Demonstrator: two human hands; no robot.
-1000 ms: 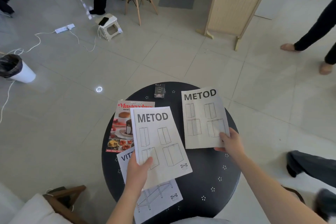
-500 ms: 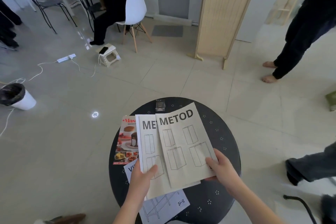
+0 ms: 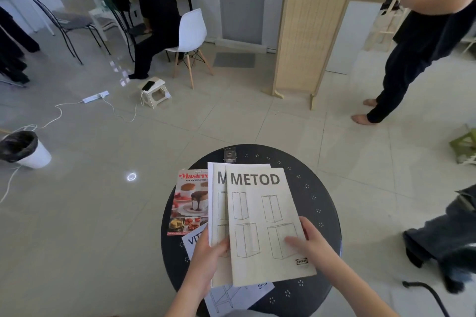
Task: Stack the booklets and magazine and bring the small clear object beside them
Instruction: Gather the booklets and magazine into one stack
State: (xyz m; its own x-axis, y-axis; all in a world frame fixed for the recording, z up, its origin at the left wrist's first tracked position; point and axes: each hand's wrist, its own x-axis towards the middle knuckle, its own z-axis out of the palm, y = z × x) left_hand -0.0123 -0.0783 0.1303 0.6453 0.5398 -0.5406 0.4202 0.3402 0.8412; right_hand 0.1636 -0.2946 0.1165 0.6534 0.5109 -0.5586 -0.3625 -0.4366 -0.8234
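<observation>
The right hand (image 3: 313, 240) pinches the lower right edge of the upper METOD booklet (image 3: 265, 224), thumb on the cover and the other fingers hidden below. The left hand (image 3: 210, 257) grips the lower edge of the second METOD booklet (image 3: 217, 203), which lies under the first and shows only a strip to the left. Beneath both hands the VITT booklet (image 3: 231, 296) rests on the round black worktop (image 3: 319, 203), and left of the left hand lies the magazine (image 3: 190, 203). Beyond the booklets, at the far rim, stands the small clear object (image 3: 230, 155), apart from the papers. To do this step well, I think the right hand should slide its booklet left until the edges meet, then both are lowered squarely on the papers below.
</observation>
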